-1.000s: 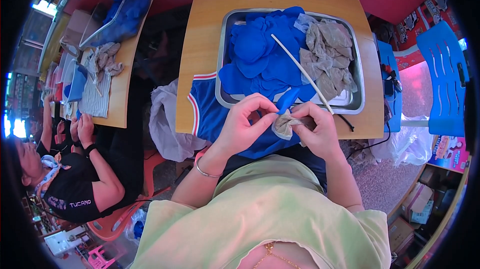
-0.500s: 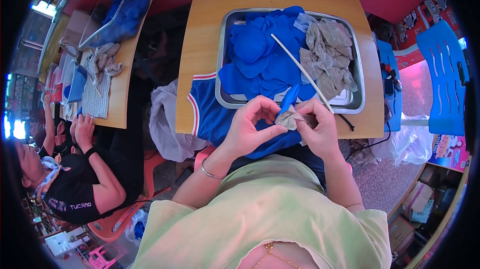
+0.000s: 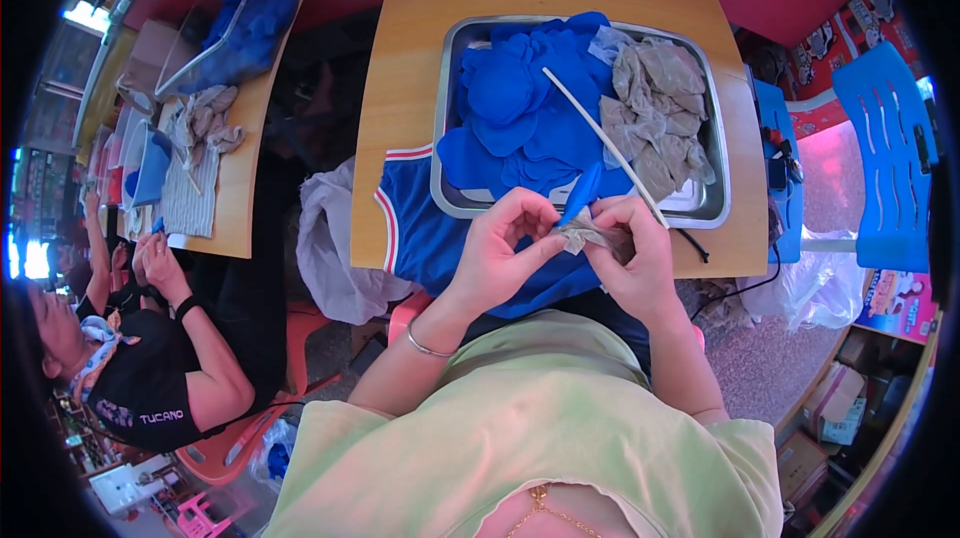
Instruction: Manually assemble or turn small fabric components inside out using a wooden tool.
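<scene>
Both hands work close together at the near edge of a metal tray (image 3: pixel 438 163). My left hand (image 3: pixel 508 256) pinches one edge of a crumpled grey-beige piece of thin material (image 3: pixel 592 235). My right hand (image 3: pixel 638 250) grips its other side, fingers curled over it. A narrow, pointed blue piece (image 3: pixel 581 194) stands up from between my hands, its lower end hidden. Inside the tray lie a heap of flat, rounded blue pieces (image 3: pixel 500 88) and a crumpled grey-beige pile (image 3: pixel 655 88). Across them rests a thin white stick (image 3: pixel 600 138).
Blue cloth with striped trim (image 3: pixel 405 213) hangs over the table's (image 3: pixel 410 58) near left edge. Dark ties lie at the table's back and near right. At left, another person (image 3: pixel 150 368) works at a second table (image 3: pixel 235 218). A blue chair (image 3: pixel 885 148) stands at right.
My fingers have shifted a little on the crumpled material, and my left thumb is nearer to it. The blue piece tilts slightly more to the right. At left, the other person's hands have moved.
</scene>
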Available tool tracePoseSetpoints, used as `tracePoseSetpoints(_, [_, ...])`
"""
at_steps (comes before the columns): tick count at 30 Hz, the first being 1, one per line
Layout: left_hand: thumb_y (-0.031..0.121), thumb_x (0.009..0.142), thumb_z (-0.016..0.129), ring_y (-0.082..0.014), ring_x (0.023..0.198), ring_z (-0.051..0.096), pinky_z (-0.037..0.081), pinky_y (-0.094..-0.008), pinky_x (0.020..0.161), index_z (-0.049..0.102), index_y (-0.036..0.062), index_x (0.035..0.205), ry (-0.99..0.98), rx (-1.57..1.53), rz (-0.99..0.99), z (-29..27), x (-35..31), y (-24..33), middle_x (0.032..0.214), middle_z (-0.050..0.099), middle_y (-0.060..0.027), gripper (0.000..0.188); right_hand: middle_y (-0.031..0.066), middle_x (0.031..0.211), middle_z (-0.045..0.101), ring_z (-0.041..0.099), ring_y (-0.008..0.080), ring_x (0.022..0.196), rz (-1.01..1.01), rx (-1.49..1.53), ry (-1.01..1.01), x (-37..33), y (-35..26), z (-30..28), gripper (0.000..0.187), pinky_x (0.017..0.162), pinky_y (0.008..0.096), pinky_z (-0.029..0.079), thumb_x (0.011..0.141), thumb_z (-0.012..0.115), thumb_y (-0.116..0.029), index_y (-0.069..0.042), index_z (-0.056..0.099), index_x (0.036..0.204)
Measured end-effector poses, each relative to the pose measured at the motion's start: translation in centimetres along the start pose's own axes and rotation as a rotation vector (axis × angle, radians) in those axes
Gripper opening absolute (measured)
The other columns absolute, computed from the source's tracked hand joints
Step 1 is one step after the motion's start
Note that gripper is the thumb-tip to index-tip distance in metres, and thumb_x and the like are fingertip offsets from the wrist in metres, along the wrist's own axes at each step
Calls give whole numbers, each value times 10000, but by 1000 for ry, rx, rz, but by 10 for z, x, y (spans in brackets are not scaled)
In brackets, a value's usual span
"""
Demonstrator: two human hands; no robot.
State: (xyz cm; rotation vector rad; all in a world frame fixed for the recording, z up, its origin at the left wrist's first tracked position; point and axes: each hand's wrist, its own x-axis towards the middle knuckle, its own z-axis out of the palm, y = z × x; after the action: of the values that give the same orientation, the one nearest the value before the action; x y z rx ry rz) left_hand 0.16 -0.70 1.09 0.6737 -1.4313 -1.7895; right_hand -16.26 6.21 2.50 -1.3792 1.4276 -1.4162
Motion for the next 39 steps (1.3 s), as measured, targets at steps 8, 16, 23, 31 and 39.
tracePoseSetpoints(8, [20, 813, 678, -51, 744, 504, 421, -195, 665, 544, 32, 946, 15, 28, -1, -1, 1, 4, 836, 547, 9, 189, 90, 900, 617, 652, 153, 827, -76, -69, -17, 2, 1, -1, 273, 729, 248, 514, 728, 716, 50, -11, 531, 919])
tracePoseSetpoints(16, [2, 809, 681, -38, 750, 512, 429, -167, 656, 543, 24, 973, -32, -70, -82, -3, 2, 7, 844, 553, 7, 215, 83, 898, 622, 649, 144, 798, -17, -35, 51, 1, 5, 4, 253, 715, 250, 527, 736, 695, 71, -12, 529, 908])
tracePoseSetpoints(23, [2, 797, 692, -41, 731, 518, 439, -174, 642, 546, 18, 990, 10, -38, -98, 3, 4, 10, 827, 561, 8, 242, 83, 924, 614, 636, 130, 791, -48, -86, 117, 1, 5, 7, 235, 688, 247, 524, 745, 666, 96, -12, 504, 877])
tracePoseSetpoints(31, [-16, 790, 682, -54, 718, 526, 442, -192, 645, 538, 8, 1014, 63, 79, 16, 7, 1, 10, 801, 567, -9, 267, 88, 880, 619, 617, 143, 719, -64, -141, 154, 1, 9, 13, 240, 627, 248, 503, 736, 692, 51, -22, 490, 843])
tracePoseSetpoints(39, [-12, 797, 670, -52, 707, 518, 427, -194, 629, 526, 11, 1016, 63, 86, 51, 9, 1, 11, 787, 557, -4, 263, 100, 879, 632, 634, 159, 750, -65, -162, 124, 6, 2, 9, 222, 645, 260, 503, 748, 679, 53, -19, 492, 844])
